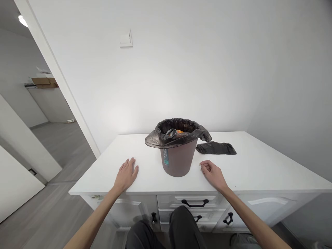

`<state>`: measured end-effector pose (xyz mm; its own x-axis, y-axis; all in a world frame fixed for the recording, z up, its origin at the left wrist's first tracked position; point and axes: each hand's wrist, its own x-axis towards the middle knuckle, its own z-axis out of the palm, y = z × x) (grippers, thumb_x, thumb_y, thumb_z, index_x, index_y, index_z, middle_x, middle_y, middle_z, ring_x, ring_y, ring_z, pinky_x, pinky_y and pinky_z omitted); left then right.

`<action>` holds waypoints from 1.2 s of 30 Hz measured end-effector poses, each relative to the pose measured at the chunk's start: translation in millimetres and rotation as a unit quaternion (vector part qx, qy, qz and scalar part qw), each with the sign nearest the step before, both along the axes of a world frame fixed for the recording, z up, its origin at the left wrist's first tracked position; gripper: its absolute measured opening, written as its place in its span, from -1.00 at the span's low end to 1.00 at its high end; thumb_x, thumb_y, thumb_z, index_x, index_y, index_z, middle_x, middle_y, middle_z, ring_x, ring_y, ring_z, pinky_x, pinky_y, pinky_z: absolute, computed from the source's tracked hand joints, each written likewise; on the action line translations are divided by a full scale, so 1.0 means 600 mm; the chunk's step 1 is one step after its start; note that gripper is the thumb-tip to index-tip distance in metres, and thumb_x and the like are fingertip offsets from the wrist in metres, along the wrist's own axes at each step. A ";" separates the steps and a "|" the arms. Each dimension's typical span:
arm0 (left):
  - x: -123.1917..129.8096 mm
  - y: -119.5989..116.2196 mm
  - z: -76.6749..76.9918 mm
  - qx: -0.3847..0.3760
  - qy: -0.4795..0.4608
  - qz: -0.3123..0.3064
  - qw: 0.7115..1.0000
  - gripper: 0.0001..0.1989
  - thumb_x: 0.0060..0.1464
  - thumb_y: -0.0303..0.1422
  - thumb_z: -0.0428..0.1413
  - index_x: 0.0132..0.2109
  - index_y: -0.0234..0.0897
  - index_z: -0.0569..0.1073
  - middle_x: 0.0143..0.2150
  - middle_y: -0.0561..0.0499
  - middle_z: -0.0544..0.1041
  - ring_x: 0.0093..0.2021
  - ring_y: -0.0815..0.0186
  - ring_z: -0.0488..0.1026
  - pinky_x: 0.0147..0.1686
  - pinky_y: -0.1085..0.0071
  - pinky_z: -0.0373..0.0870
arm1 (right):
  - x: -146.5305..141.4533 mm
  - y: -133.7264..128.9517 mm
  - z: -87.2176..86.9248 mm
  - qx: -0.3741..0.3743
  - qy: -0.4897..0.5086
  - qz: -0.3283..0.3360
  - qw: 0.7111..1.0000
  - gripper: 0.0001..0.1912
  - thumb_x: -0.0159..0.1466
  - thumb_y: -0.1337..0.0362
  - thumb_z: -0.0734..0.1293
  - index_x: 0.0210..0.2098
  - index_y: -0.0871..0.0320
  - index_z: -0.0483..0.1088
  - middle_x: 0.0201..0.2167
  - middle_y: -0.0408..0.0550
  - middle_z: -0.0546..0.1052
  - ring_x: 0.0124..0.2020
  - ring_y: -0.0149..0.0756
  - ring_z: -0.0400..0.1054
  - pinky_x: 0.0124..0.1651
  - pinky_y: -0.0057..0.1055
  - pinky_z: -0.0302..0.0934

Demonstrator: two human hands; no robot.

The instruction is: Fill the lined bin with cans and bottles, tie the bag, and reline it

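Observation:
A brown trash can (178,160) stands upright on the white cabinet top, lined with a black plastic garbage bag (176,140) whose edge folds out over the rim. Inside it some rubbish shows, with an orange piece (179,131) among it. To the can's left, my left hand (126,174) lies flat on the cabinet top, fingers stretched and holding nothing. On the other side rests my right hand (213,174), its fingers curled in and no object visible in them. Just behind it lies a folded black garbage bag (216,148). Neither hand touches the can.
The white cabinet (145,183) stands against a wall, with black drawer handles (195,203) on its front below the hands. My knees are close to the drawers. A wall switch (126,38) is above. At the left, a doorway opens to another room with a cardboard box (44,82).

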<state>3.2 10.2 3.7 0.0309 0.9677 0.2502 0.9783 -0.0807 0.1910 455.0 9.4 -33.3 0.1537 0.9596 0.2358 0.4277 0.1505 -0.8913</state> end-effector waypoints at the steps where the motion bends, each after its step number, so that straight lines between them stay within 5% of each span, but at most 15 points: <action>1: 0.000 0.000 0.000 0.001 0.000 0.001 1.000 -0.38 0.40 -0.09 -0.20 0.38 -0.39 0.26 0.50 -0.25 0.27 0.54 -0.06 0.09 0.48 -0.03 0.04 | 0.000 0.000 0.000 0.000 0.000 -0.001 1.000 -0.71 0.27 0.06 0.26 -0.18 0.09 0.48 -0.41 -0.11 0.57 -0.39 -0.22 0.44 -0.21 -0.29 0.31; 36: -0.006 0.006 -0.015 0.019 0.005 0.001 1.000 -0.41 0.41 -0.10 -0.18 0.38 -0.36 0.27 0.47 -0.24 0.32 0.53 -0.03 0.13 0.47 -0.02 0.07 | 0.005 0.002 -0.005 0.008 -0.018 0.014 1.000 -0.71 0.26 0.06 0.28 -0.18 0.08 0.50 -0.39 -0.12 0.59 -0.38 -0.23 0.44 -0.23 -0.32 0.31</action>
